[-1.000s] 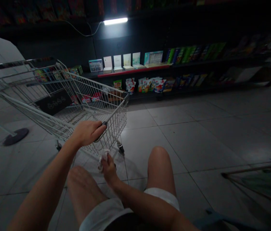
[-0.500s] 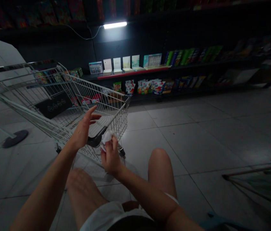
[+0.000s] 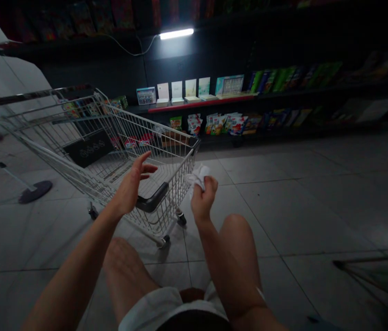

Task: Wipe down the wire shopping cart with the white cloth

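Note:
A metal shopping cart [image 3: 159, 126] stands in front of me, its basket bare inside and a black plastic corner bumper [image 3: 153, 198] on the near end. Beside that bumper, over the near side of the cart, is my left hand [image 3: 134, 184], its fingers apart and nothing in them. My right hand [image 3: 205, 197] is closed around a crumpled white cloth [image 3: 199, 176], just right of the cart's front end. Whether the cloth's loose edge touches the wire bars I cannot tell.
Dark shelves behind the cart carry notebooks [image 3: 191, 89] and snack bags [image 3: 237, 124] under a lit tube lamp [image 3: 176, 33]. A post with a round base [image 3: 35, 191] stands at left. A folding frame [image 3: 369, 262] lies at lower right on the tiled floor.
My right hand has moved right with the cloth, away from the cart's bumper to beyond its front end. The left hand keeps its open pose by the cart. The view has shifted slightly.

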Available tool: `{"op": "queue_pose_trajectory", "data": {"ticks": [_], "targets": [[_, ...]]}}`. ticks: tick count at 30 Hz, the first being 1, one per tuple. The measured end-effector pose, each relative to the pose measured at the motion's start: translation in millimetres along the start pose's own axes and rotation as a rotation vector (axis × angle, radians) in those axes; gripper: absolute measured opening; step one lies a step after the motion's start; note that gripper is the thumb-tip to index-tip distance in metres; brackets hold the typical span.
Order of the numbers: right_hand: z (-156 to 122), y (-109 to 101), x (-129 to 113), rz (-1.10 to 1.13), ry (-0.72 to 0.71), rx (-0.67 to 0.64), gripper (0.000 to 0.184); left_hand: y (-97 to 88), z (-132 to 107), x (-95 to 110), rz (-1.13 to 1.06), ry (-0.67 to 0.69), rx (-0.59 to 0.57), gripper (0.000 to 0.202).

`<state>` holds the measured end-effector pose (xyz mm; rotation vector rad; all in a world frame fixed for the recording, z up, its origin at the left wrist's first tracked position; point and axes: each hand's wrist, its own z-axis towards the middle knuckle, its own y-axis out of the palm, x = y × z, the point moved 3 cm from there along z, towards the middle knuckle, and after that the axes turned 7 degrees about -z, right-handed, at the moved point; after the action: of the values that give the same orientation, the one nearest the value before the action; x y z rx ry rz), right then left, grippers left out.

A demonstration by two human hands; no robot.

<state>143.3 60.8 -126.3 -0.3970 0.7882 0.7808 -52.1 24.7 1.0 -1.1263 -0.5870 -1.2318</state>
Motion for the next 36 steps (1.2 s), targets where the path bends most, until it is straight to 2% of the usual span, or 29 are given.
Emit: {"op": "queue_pose_trajectory", "data": {"ticks": [1, 3, 6, 8, 11, 13, 14, 17, 18, 22, 24, 27, 30, 33, 36], "targets": [[1.6, -2.5, 2.0, 0.003, 0.006, 0.024, 0.035, 0.3, 0.0, 0.0, -0.004, -0.003, -0.002, 0.089], [-7.8, -7.6, -13.4, 0.055, -0.096, -0.028, 0.038, 1.2, 0.2, 0.2, -0.010, 0.005, 0.001, 0.088], [-47.1, -11.7, -63.6, 0.177, -0.390, -0.260, 0.046, 3.3, 0.1, 1.1, -0.006, 0.032, -0.013, 0.088], [-70.8, -11.9, -88.2, 0.212, -0.533, -0.372, 0.049, 4.3, -0.9, 1.8, 0.003, 0.040, -0.049, 0.088], [-76.1, -8.1, -92.3, 0.195, -0.704, -0.406, 0.042, 2.8, -2.7, 1.6, 0.007, 0.027, -0.087, 0.089], [-61.9, -2.4, -80.9, 0.163, -0.774, -0.416, 0.037, 1.0, -2.7, 0.7, 0.001, 0.015, -0.087, 0.089], [-51.5, 0.8, -74.0, 0.137, -0.734, -0.416, 0.036, 0.3, -2.3, 0.1, -0.003, 0.012, -0.083, 0.089], [-24.2, 6.1, -61.1, 0.056, -0.446, -0.386, 0.044, -0.1, -0.8, -2.1, -0.004, 0.014, -0.077, 0.090], [-19.7, 6.3, -62.3, 0.045, -0.424, -0.384, 0.046, -0.1, -0.7, -2.8, -0.004, 0.019, -0.077, 0.089], [-2.7, 9.5, -72.0, -0.012, -0.667, -0.484, 0.043, -1.1, -4.5, -2.4, 0.027, 0.048, -0.073, 0.082], [24.9, 17.6, -63.2, -0.141, -0.646, -0.548, 0.039, 0.0, -6.8, 0.8, 0.098, 0.046, -0.078, 0.079], [86.4, 36.1, -40.4, -0.421, -0.524, -0.666, 0.038, 7.0, -6.7, 9.3, 0.333, 0.005, -0.096, 0.079], [139.7, 51.2, -27.6, -0.622, -0.513, -0.794, 0.039, 19.8, -2.8, 16.1, 0.759, -0.090, -0.241, 0.067], [160.9, 57.3, -28.7, -0.744, -0.614, -0.952, 0.036, 27.6, 0.6, 18.4, 1.075, -0.155, -0.426, 0.045], [158.2, 53.3, -34.1, -0.806, -0.669, -0.997, 0.035, 25.7, 1.3, 20.4, 1.123, -0.120, -0.484, 0.029]]}}
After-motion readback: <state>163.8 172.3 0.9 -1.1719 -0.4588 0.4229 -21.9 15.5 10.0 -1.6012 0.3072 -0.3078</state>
